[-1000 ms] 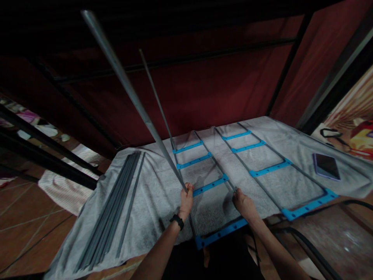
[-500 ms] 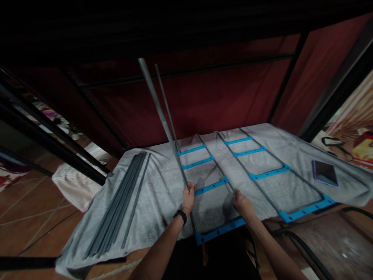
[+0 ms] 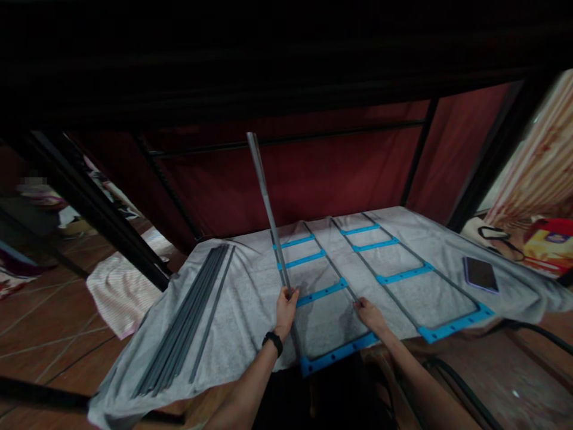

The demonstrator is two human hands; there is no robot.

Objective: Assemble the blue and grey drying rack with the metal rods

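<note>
My left hand (image 3: 285,310), with a black band on its wrist, is closed around long grey tubes (image 3: 265,191) that slant up and away from the cloth. They overlap, so their exact number is hard to tell. Below them lies a ladder-like frame with grey side tubes and blue crosspieces (image 3: 322,292). My right hand (image 3: 370,315) pinches the right side tube (image 3: 332,261) of this frame, between its blue front piece (image 3: 340,354) and the crosspiece above it. The fingers partly hide that grip.
A second frame with blue crosspieces (image 3: 405,273) lies to the right, with a phone (image 3: 480,275) beyond it. On the left, a bundle of grey tubes (image 3: 188,316) rests on the grey cloth (image 3: 244,322). Black metal posts (image 3: 96,215) and a red panel (image 3: 313,179) surround the surface.
The raised tubes have come closer together and their far ends sit lower. Both hands keep nearly the same places along the frame. The camera view has shifted slightly.
</note>
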